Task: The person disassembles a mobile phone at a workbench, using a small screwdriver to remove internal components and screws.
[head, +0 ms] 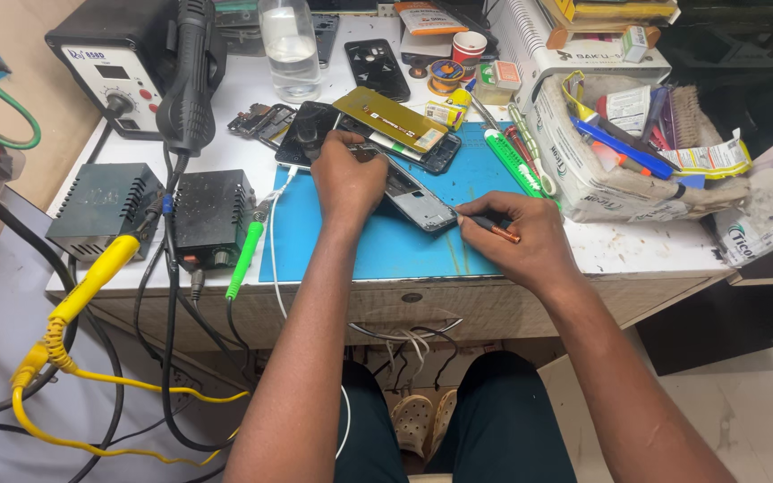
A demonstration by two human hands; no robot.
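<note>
Figure: phone disassembly at the bench, seen from the head camera, near to far. Nearest me, my knees sit below the edge of the white surface [637, 255]. My right hand [521, 240] has its fingers clenched around a small screwdriver [494, 225] with an orange collar, its tip set at the near corner of the opened phone frame [413, 199]. My left hand [346, 179] presses down on the far end of that frame, fingers curled over it to pin it; whether they grip anything else I cannot tell. The frame lies tilted across the blue mat [378, 241], roughly at its middle. I judge the step in hand to be working a screw or seam at the frame's corner; the next move calls for steady downward pressure and keeping the frame from sliding. Beyond lie a gold shield plate [391, 116], a second dark phone [376, 67] and a clear bottle [290, 45]. To the left stand a hot-air station [114, 67] and two dark boxes [158, 210]; right, a tool bag [610, 170].
</note>
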